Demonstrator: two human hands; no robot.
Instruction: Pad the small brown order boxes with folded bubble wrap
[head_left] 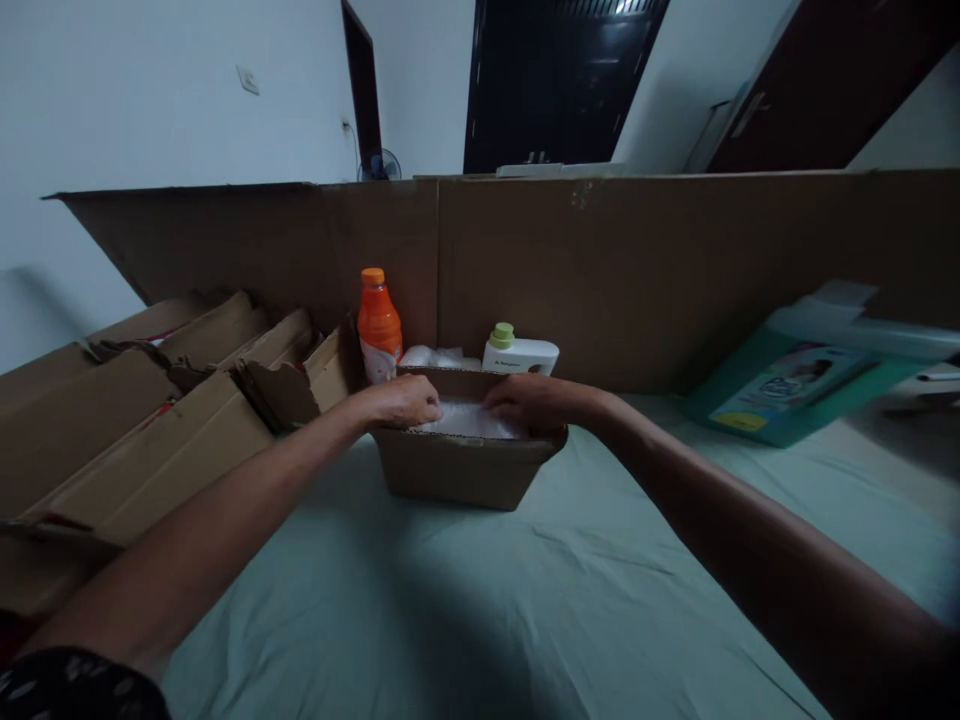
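Note:
A small open cardboard box (457, 472) sits on a pale green sheet (480, 600). Inside it lies white wrapping material (469, 420). My left hand (401, 402) rests on the box's left rim, its fingers curled down onto the white material. My right hand (529, 402) reaches in from the right, fingers bent and pressed on the same white material. Behind the box stand an orange bottle (378, 326) with an orange cap and a white bottle (520, 354) with a green cap. A clear plastic bundle (431, 356) lies between them.
Several flattened and open cardboard boxes (150, 420) are piled on the left. A tall cardboard wall (637, 270) runs across the back. A teal and white package (795, 385) lies at the right. Dark doorways show behind.

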